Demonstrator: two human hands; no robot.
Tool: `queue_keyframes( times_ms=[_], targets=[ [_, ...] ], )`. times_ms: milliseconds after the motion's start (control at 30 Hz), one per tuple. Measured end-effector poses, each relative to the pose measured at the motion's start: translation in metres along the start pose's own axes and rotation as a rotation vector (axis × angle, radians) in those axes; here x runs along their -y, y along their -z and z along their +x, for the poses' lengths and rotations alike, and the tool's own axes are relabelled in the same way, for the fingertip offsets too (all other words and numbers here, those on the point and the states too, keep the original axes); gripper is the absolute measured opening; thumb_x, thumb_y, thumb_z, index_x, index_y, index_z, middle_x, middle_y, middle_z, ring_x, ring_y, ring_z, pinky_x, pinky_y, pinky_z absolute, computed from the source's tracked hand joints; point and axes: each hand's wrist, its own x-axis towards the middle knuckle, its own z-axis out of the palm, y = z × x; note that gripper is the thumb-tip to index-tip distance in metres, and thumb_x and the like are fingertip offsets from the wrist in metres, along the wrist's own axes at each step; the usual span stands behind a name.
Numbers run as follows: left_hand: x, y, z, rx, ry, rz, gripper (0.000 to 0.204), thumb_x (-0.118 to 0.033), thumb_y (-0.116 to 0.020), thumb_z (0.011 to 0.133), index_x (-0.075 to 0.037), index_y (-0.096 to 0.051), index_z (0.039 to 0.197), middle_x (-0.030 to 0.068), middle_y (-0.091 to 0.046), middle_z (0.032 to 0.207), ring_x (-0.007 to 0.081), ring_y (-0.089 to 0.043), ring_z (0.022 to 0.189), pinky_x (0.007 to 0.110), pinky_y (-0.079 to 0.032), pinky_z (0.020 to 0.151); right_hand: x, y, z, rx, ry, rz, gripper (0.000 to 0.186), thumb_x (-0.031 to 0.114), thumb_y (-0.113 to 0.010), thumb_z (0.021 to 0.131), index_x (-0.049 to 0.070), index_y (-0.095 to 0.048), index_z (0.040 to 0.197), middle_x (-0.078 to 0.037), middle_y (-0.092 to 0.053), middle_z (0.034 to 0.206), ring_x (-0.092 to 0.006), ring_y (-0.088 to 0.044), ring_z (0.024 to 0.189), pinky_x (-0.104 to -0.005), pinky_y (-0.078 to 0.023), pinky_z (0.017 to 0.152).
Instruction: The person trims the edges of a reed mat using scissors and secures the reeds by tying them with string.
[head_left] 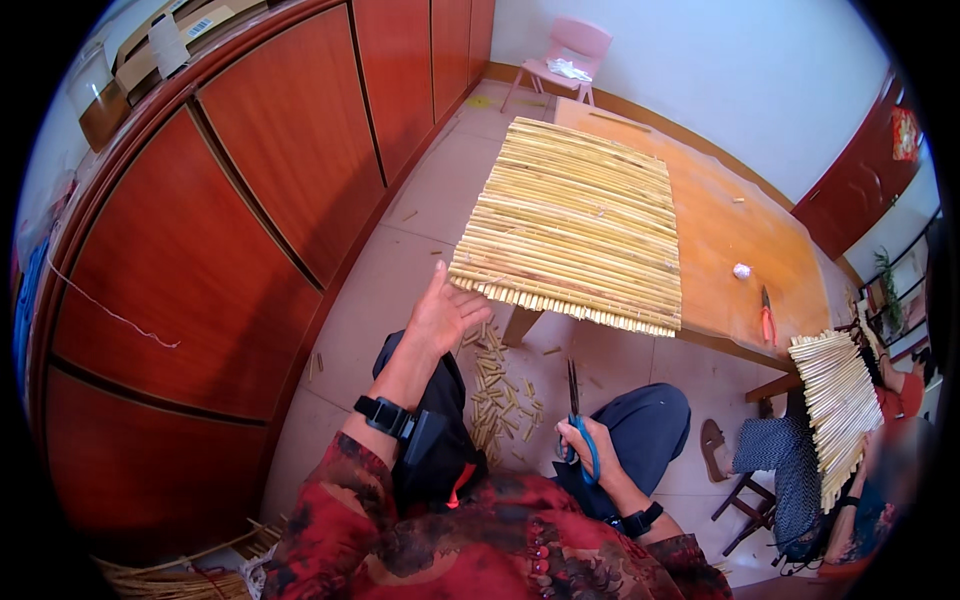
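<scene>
A straw-coloured mat of parallel reed stalks (pixel 565 225) lies on the orange-brown table (pixel 745 220), its near edge ragged and hanging a little past the table's edge. My left hand (pixel 440 315) is at the mat's near left corner, fingers apart and thumb up; whether it touches the mat I cannot tell. My right hand (pixel 588 445), low over my right knee, grips blue-handled scissors (pixel 573 390) with the dark blades pointing up. Short cut stalk pieces (pixel 490 390) are strewn on the tiled floor between my legs.
A co-worker (pixel 775 460) sits at right holding another reed mat (pixel 835 410). Orange-handled pliers (pixel 766 315) and a white ball (pixel 742 271) lie on the table. Wooden cabinets (pixel 260 180) line the left. A pink chair (pixel 577 50) stands beyond the table; stalks (pixel 170 580) lie at lower left.
</scene>
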Motion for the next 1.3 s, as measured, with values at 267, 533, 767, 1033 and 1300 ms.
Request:
queue_keyframes(
  times_ms=[267,533,767,1033,1300],
  targets=[
    [-0.004,-0.001,0.017,0.086,-0.023,0.077,0.042,-0.035,-0.042,0.084,-0.001,-0.042,0.109,0.0179,-0.050,0.103,0.0292,-0.051,0.095,0.044,-0.042,0.082,0.027,-0.009,0.021,0.033,0.001,-0.005,0.023,0.022,-0.052,0.080,-0.001,-0.052,0.079,-0.001,-0.048,0.059,-0.0066,-0.046,0.051,-0.0189,-0.038,0.047],
    [-0.007,-0.003,0.015,0.131,-0.073,0.171,0.037,-0.030,-0.043,0.084,0.000,-0.044,0.105,0.0154,-0.054,0.096,0.0258,-0.056,0.087,0.041,-0.046,0.076,0.059,-0.016,0.049,0.151,0.045,-0.333,0.025,0.025,-0.059,0.075,0.001,-0.055,0.075,-0.003,-0.049,0.055,-0.0068,-0.045,0.052,-0.0230,-0.038,0.048],
    [-0.010,-0.002,0.015,0.093,-0.056,0.182,0.039,-0.034,-0.041,0.085,-0.001,-0.045,0.104,0.0118,-0.056,0.090,0.0205,-0.057,0.081,0.037,-0.048,0.072,0.095,-0.011,0.074,0.256,0.089,-0.553,0.033,0.035,-0.060,0.073,0.002,-0.056,0.076,-0.004,-0.051,0.056,-0.0115,-0.049,0.050,-0.0254,-0.040,0.049],
    [-0.010,0.003,0.026,0.009,-0.174,0.220,0.040,-0.036,-0.040,0.084,-0.002,-0.046,0.104,0.0087,-0.057,0.091,0.0166,-0.057,0.077,0.031,-0.048,0.067,0.104,-0.010,0.096,0.338,0.077,-0.581,0.036,0.037,-0.061,0.071,0.002,-0.058,0.076,-0.007,-0.053,0.055,-0.0125,-0.051,0.052,-0.0268,-0.042,0.052],
    [-0.012,0.001,0.026,-0.044,-0.184,0.255,0.036,-0.033,-0.043,0.083,-0.001,-0.052,0.096,0.0071,-0.058,0.084,0.0141,-0.056,0.072,0.027,-0.046,0.061,0.111,-0.014,0.109,0.342,0.092,-0.604,0.038,0.039,-0.061,0.070,0.002,-0.057,0.075,-0.007,-0.053,0.056,-0.0137,-0.051,0.054,-0.0274,-0.041,0.052]
  ],
)
